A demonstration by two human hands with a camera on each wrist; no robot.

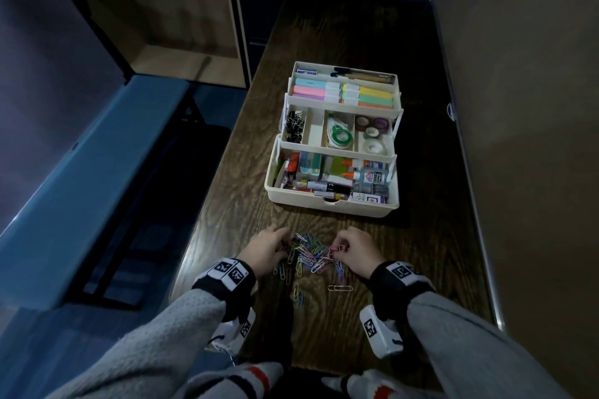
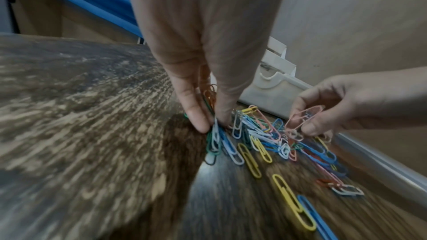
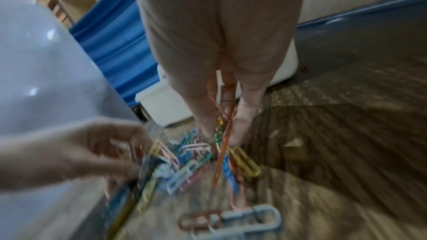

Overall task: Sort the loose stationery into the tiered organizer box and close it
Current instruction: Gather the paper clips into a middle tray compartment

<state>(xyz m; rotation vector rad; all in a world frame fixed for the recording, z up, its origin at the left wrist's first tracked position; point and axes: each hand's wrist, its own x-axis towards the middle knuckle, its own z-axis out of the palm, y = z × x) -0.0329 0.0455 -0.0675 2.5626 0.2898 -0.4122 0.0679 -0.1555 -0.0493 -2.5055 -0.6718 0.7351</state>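
A pile of coloured paper clips (image 1: 309,254) lies on the dark wooden table (image 1: 324,42) in front of the open cream tiered organizer box (image 1: 330,204). My left hand (image 1: 269,248) pinches several paper clips (image 2: 211,101) at the pile's left edge, fingertips (image 2: 198,123) down on the table. My right hand (image 1: 351,251) pinches a bunch of clips (image 3: 223,127) at the pile's right edge; pink clips (image 2: 302,118) hang from its fingers in the left wrist view. The box's three tiers are spread open and filled with stationery.
Stray clips (image 1: 339,288) lie nearer me on the table. A beige wall panel (image 1: 518,107) runs along the table's right side. A blue bench (image 1: 81,188) and a wooden cabinet (image 1: 168,26) stand to the left. The organizer's middle tier has an empty compartment (image 1: 314,133).
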